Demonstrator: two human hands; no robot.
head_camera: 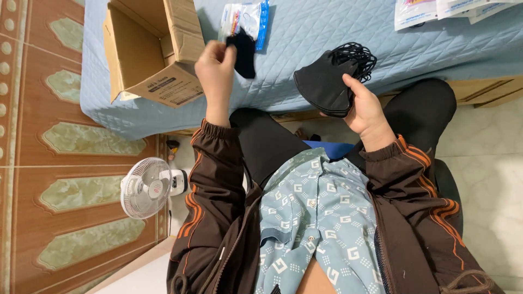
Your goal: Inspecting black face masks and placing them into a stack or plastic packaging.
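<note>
While the right hand (366,109) cradles stacked black masks (325,84), the left grip (217,68) pinches one mask (244,54).

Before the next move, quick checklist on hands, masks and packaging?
1. Left hand grips one black mask at its edge, lifted above the blue quilt: ok.
2. Right hand holds the stack of black masks, thumb on top, ear loops bunched at the far end: ok.
3. Single mask apart from the stack: ok.
4. Clear plastic pouch lies on the quilt just behind the single mask; whether its mouth is open: cannot tell.
5. Cardboard box on its side at the quilt's left, flaps open: ok; its contents: cannot tell.
6. More packets at the top right edge, partly out of view: cannot tell count.
</note>
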